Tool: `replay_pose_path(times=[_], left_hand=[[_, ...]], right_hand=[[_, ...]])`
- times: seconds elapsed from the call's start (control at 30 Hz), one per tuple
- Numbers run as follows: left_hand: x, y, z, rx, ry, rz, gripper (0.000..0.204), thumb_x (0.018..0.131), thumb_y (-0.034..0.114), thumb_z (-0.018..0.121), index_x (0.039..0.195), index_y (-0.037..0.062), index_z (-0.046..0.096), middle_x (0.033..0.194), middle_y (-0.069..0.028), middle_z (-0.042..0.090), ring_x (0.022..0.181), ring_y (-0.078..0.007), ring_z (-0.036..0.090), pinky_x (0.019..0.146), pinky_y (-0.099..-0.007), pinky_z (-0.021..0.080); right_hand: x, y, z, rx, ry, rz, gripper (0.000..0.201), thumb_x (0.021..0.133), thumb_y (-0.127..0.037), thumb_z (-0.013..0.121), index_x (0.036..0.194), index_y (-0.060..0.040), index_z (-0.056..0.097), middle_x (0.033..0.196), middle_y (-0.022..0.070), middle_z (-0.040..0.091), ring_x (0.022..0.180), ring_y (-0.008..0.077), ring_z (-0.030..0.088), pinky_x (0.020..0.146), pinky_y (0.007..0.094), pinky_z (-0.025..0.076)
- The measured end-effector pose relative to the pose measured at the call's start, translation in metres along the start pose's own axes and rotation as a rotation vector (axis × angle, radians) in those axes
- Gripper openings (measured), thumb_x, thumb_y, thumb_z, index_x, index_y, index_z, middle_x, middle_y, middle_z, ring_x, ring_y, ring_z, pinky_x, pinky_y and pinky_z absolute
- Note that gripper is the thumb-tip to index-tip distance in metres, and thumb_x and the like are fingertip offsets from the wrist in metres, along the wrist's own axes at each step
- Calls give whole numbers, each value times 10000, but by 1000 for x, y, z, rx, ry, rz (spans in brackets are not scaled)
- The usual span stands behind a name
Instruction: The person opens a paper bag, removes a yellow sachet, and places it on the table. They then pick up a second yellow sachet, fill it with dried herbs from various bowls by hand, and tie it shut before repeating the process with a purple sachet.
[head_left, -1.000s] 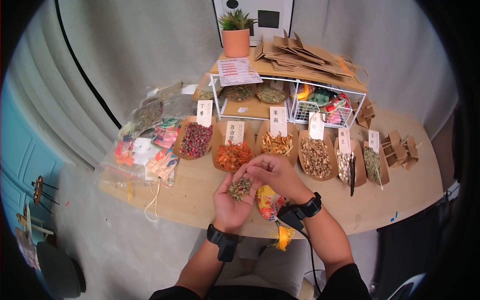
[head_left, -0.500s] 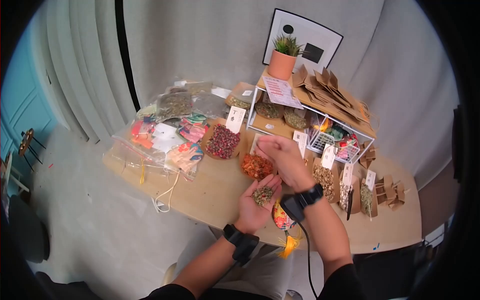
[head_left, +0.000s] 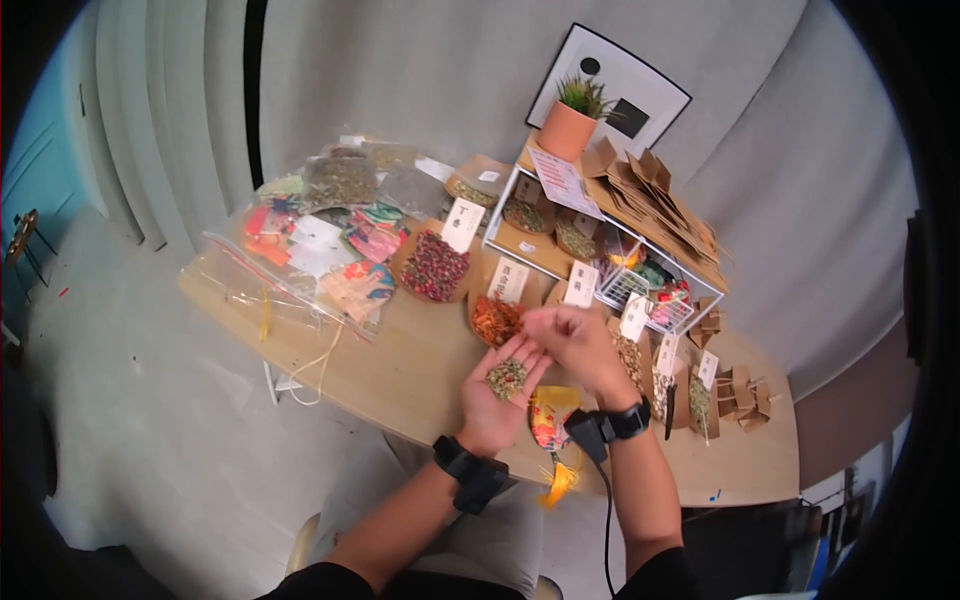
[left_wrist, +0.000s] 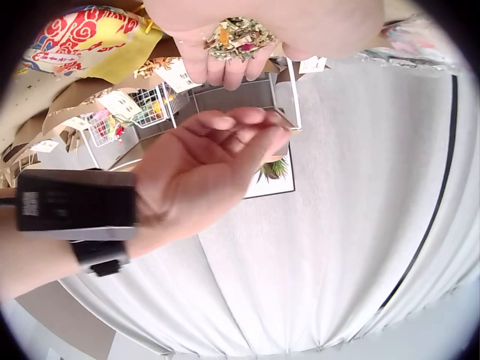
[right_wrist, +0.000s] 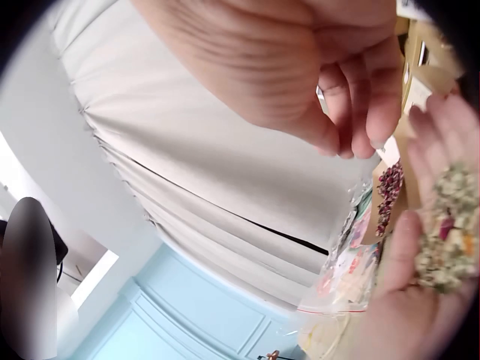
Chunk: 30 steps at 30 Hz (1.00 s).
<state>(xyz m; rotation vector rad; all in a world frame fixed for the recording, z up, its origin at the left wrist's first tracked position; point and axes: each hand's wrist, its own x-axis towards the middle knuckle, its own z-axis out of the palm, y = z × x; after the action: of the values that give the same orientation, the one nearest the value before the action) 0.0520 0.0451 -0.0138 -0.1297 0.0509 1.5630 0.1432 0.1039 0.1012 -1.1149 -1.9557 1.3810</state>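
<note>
My left hand (head_left: 488, 408) is palm up, its fingers extended, carrying a small heap of mixed dried herbs (head_left: 506, 378). Green bits with a few red and orange flecks show in the heap (left_wrist: 240, 37). Above and to the right of that palm is my right hand (head_left: 582, 348), fingers bent and thumb drawn toward the fingertips (right_wrist: 360, 146); no item shows between them. A paper tray of orange dried petals (head_left: 492, 320) stands just beyond both hands, partly covered by the right one. A yellow and red patterned pouch (head_left: 550, 418) with a yellow tassel lies under the right wrist.
Left of the petals is a paper tray of dark red dried buds (head_left: 435, 268). More labelled trays run rightward toward folded brown bags (head_left: 745, 400). A white-framed shelf (head_left: 540, 258) stands behind. Plastic bags with fabric pouches (head_left: 360, 290) lie at left.
The head view has turned left. My right hand left the palm, straightened over the orange petals, then bent its fingers beside the left hand. The left hand keeps carrying the herbs.
</note>
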Motion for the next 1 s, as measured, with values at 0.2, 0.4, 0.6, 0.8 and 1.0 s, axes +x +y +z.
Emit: replay_pose_path(times=[0.2, 0.4, 0.6, 0.8, 1.0], left_hand=[[0, 0, -6, 51, -107, -57, 498, 1055, 307, 285, 1377, -46, 426, 1371, -177, 508, 1287, -287, 471, 1122, -432, 344], [-2, 4, -3, 73, -122, -57, 491, 1055, 301, 292, 1357, -55, 443, 1383, -188, 498, 1288, -285, 475, 1114, -426, 352], [1, 2, -9, 53, -127, -38, 470, 1051, 302, 307, 1302, -47, 499, 1348, -185, 526, 1275, -281, 488, 1106, -423, 362], [2, 1, -12, -2, -129, -69, 465, 1050, 291, 302, 1291, -54, 500, 1315, -183, 551, 1284, -295, 479, 1109, -430, 360], [-2, 2, -4, 43, -63, -52, 488, 1052, 292, 290, 1344, -58, 465, 1345, -190, 534, 1296, -303, 470, 1106, -428, 363]], right_hand=[[-40, 37, 5, -346, 4, -221, 147, 873, -44, 689, 1010, 8, 699, 881, 50, 695, 756, 103, 637, 654, 250, 493], [-37, 38, 15, -534, 63, -318, 137, 842, -77, 703, 968, -22, 704, 862, 125, 645, 737, 254, 628, 679, 325, 500], [-45, 28, 20, -377, 145, -283, 150, 852, -69, 691, 996, -29, 690, 910, 134, 675, 779, 266, 657, 681, 340, 510], [-51, 32, 24, -414, 206, -282, 168, 833, -30, 686, 1001, -29, 689, 896, 138, 683, 803, 293, 654, 711, 363, 521], [-52, 40, 17, -523, 187, -433, 189, 813, -52, 728, 996, -16, 700, 905, 131, 679, 775, 274, 639, 696, 325, 504]])
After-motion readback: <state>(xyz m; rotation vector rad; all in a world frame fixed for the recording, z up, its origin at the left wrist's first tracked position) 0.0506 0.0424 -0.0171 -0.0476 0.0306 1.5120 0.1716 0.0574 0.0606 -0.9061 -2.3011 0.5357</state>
